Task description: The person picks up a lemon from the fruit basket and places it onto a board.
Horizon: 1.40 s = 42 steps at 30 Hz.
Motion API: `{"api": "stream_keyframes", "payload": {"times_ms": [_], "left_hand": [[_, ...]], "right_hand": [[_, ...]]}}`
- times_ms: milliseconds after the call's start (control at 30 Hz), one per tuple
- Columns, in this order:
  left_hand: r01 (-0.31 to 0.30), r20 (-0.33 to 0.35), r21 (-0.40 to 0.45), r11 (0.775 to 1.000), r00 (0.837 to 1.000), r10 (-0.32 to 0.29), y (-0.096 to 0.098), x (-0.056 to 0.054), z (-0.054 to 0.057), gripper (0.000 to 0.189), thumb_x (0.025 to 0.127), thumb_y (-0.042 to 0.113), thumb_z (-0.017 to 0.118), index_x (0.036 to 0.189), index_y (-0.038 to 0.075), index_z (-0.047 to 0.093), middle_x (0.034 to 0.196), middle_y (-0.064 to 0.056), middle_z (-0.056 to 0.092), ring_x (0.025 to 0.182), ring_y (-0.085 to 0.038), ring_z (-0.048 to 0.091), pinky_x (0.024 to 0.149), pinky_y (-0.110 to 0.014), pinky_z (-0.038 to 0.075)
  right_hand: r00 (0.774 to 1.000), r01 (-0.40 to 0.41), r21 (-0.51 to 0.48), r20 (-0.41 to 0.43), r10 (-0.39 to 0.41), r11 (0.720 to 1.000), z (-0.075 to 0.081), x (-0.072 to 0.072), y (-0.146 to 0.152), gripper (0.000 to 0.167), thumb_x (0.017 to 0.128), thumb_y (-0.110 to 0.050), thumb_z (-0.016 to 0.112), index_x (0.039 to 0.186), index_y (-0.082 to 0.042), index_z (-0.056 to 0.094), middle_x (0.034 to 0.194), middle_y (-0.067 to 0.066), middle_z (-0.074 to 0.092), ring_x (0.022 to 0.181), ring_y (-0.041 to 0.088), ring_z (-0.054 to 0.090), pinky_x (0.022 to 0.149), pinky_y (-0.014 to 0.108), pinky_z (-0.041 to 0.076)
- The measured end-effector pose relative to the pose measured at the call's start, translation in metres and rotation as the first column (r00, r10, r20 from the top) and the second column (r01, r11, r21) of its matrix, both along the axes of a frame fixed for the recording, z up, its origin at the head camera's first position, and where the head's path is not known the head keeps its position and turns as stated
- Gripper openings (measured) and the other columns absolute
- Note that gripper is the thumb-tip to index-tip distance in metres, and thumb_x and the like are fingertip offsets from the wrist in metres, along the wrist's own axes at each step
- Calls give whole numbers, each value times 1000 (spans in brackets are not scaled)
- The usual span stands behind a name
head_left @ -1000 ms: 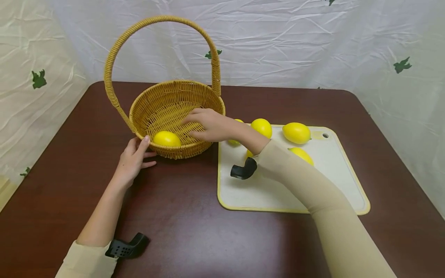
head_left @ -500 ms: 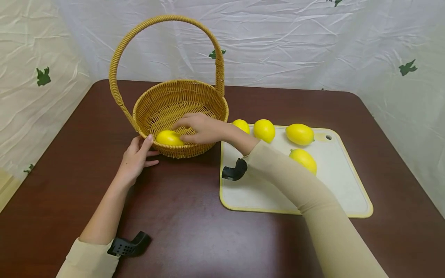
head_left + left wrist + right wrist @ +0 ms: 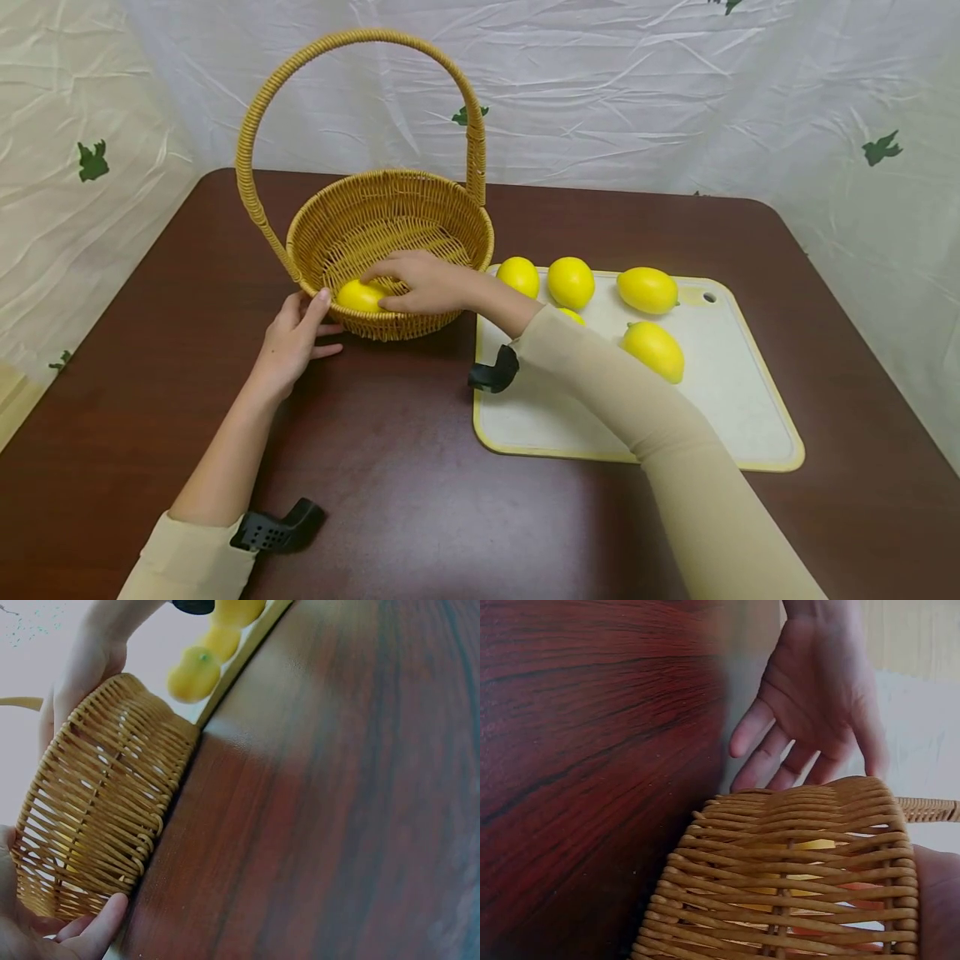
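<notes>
A round wicker basket [image 3: 386, 196] with a tall arched handle stands on the dark table, one yellow lemon [image 3: 358, 295] inside near its front left wall. My left hand [image 3: 288, 346] grips the basket's left edge, thumb over the rim and fingers along the outside; the right wrist view shows this hand [image 3: 810, 697] from the palm side. Over the front rim reaches my right hand [image 3: 427, 283], its thumb and fingers curved about the lemon. In the left wrist view the wicker wall [image 3: 105, 795] hides most of that grasp.
Right of the basket lies a white cutting board [image 3: 720, 392] with a yellow edge. Several lemons rest on it, among them one by the hanging hole [image 3: 647, 290] and one partly behind the right sleeve [image 3: 572, 316]. A white cloth [image 3: 600, 100] hangs behind the table.
My right hand has moved left and down inside the basket, and its fingers have come round the lemon. The left hand keeps its grip on the rim.
</notes>
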<state>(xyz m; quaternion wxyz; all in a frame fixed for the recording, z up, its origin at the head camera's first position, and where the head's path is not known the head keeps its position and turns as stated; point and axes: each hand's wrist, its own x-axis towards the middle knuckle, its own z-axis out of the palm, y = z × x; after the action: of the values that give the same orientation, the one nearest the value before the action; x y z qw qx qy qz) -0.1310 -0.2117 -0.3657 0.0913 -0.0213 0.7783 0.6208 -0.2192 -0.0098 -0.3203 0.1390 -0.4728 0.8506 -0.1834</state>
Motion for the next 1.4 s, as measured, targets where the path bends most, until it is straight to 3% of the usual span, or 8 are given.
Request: {"api": "stream_keyframes", "payload": {"times_ms": [267, 433, 667, 900, 1133, 1400], "left_hand": [[0, 1, -17, 1000, 1000, 0, 1, -1, 1, 85, 91, 57, 37, 143, -4, 10, 136, -26, 31, 113, -40, 47, 77, -34, 54], [3, -1, -18, 1000, 1000, -3, 1, -1, 2, 83, 92, 56, 37, 143, -4, 9, 137, -25, 30, 113, -40, 47, 78, -36, 53], [3, 3, -11, 1000, 1000, -3, 0, -1, 3, 86, 90, 58, 37, 143, -3, 8, 138, -25, 28, 114, -40, 46, 79, -37, 53], [1, -1, -14, 1000, 1000, -1, 0, 0, 3, 84, 91, 57, 37, 143, -3, 9, 138, -24, 30, 114, -40, 47, 78, -36, 53], [-1, -6, -10, 1000, 1000, 1, 0, 1, 4, 79, 94, 52, 37, 143, -4, 9, 138, -25, 30, 113, -40, 47, 77, -34, 53], [0, 1, -3, 1000, 1000, 0, 1, 1, 2, 79, 94, 51, 37, 143, -4, 8, 137, -26, 31, 113, -40, 47, 77, -34, 54]], "right_hand": [[998, 32, 4, 52, -33, 999, -1, 0, 0, 44, 91, -24, 55, 132, -13, 48, 132, 5, 46, 122, 18, 39, 102, 31, 33], [995, -5, -21, 100, 7, 1000, -2, -3, -1, 46, 91, -21, 56, 135, -13, 45, 136, 4, 43, 125, 16, 35, 104, 28, 30], [959, -98, -55, 260, 109, 994, -7, -10, -6, 53, 92, -10, 50, 142, -11, 34, 140, 4, 38, 117, 13, 39, 97, 24, 35], [937, -99, -38, 333, 106, 994, -8, -13, -9, 55, 91, -9, 49, 143, -16, 33, 138, 1, 38, 112, 13, 40, 94, 25, 35], [936, -68, -2, 347, 64, 998, -9, -15, -12, 56, 92, -15, 53, 143, -21, 31, 139, -1, 36, 110, 13, 40, 92, 23, 35], [953, -43, 22, 301, 35, 999, -12, -16, -16, 54, 88, -13, 58, 137, -20, 38, 124, 0, 46, 102, 16, 44, 87, 27, 38]]}}
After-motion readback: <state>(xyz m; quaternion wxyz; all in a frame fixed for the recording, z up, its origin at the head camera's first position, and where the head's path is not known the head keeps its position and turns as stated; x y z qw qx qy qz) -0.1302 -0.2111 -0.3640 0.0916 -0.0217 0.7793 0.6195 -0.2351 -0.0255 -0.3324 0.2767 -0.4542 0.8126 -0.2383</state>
